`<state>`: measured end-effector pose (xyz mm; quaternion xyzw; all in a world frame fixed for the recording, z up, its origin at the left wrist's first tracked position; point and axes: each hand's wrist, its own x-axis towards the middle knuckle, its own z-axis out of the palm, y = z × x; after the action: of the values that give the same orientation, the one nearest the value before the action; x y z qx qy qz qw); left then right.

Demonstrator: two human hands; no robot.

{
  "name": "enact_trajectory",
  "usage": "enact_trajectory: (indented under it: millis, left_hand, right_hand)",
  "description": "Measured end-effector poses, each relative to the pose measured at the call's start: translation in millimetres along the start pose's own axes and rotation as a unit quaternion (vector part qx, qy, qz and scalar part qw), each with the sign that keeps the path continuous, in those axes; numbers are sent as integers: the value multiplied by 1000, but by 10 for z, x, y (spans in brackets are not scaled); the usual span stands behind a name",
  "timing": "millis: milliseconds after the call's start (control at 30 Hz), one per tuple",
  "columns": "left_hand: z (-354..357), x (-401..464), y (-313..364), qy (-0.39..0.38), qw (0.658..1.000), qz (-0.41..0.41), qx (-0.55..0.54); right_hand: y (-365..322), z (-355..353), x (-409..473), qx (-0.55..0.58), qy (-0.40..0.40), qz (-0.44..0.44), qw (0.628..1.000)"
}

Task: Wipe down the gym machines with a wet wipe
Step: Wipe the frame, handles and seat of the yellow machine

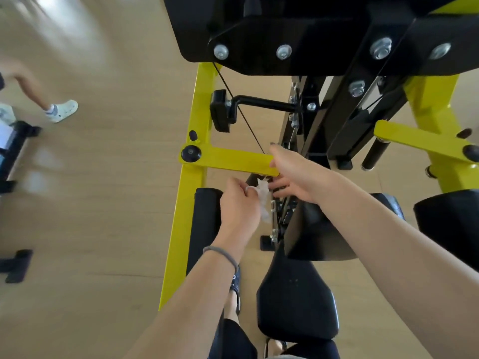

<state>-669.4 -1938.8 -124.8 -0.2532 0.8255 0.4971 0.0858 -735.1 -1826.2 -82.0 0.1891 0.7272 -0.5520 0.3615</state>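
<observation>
Head view, looking down onto a yellow-framed gym machine [193, 193] on a pale wood floor [108, 203].

Left hand [239, 206]: grip curled closed around a crumpled white wet wipe [263, 195], fingers bunched round its upper part, the loose end hanging down below the fist. The wipe sat just below the yellow crossbar [233, 160], beside the black central mechanism [282, 213] of the machine; whether it touched the metal could not be told. A grey hair band [223, 253] circled the left wrist.

Right hand [293, 174]: reached in from the right, thumb lying on the inner end of the yellow crossbar, fingers extended down into the dark parts beneath it. The fingertips were partly hidden, so I could not tell whether this grip held anything.

Machine: black roller pad [204, 224] beneath the left hand, along the yellow side rail. Black seat pad [298, 304] lower centre. Large black plate [298, 35] with silver bolts at the top. A thin black cable [241, 110] ran diagonally down from the plate toward the crossbar. A second yellow arm [414, 141] stood to the right.

Wearer's foot in a dark sandal [234, 286] stood on the floor beside the seat pad. At far left, blurred, another person's leg and white shoe [63, 110].
</observation>
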Motion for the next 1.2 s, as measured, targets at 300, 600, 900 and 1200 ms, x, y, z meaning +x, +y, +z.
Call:
enact_trajectory:
  millis: [300,600,900,1200]
  left_hand:
    - [277,381,-35,38,997,-50,-43]
    - [411,906,217,91,969,-110,-204]
    - [557,1275,289,131,927,-105,-336]
    - [751,1263,123,140,922,-10,-360]
  right_hand:
    - [-164,-242,397,116,18,-38,992]
    - [-457,-157,835,211,81,-90,970]
    - [-392,-133,1209,142,112,-103,978]
    - [-386,-170,1100,122,97,-131,979]
